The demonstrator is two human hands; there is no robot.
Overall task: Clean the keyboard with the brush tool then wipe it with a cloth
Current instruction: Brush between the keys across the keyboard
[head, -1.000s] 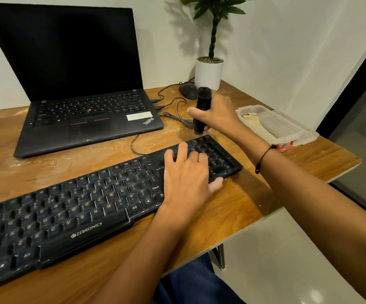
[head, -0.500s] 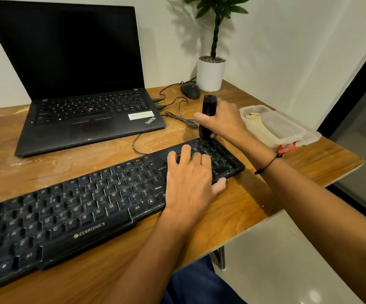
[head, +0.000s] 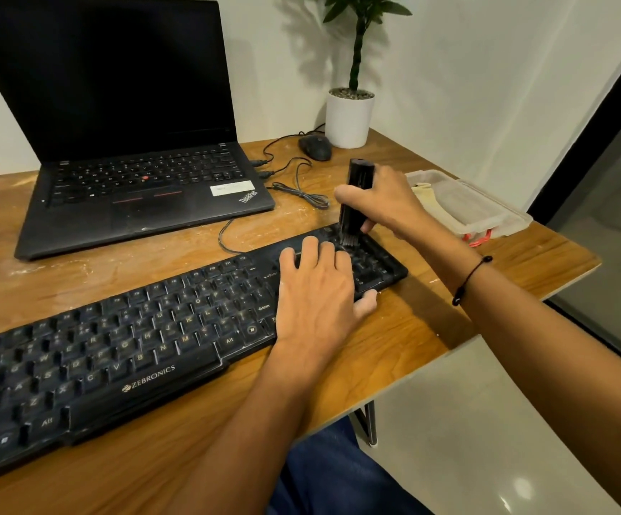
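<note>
surface point(head: 405, 358): wood top, we're seated at its near edge
keyboard point(head: 145, 351): black, lies diagonally across the front
left hand point(head: 320, 291): ours, flat on the keyboard's right end, fingers straight, pinning it
right hand point(head: 387, 202): wrapped around the brush tool point(head: 357, 195)
brush tool: upright, bristles down on the keys at the far right corner
laptop point(head: 123, 143): open behind, screen dark
plastic box point(head: 469, 202): right edge, pale cloth point(head: 426, 197) inside

Wooden table point(head: 487, 291) carries keyboard point(head: 115, 347), laptop point(head: 134, 195), mouse point(head: 315, 146), pot point(head: 348, 118), box point(head: 469, 206).
</note>
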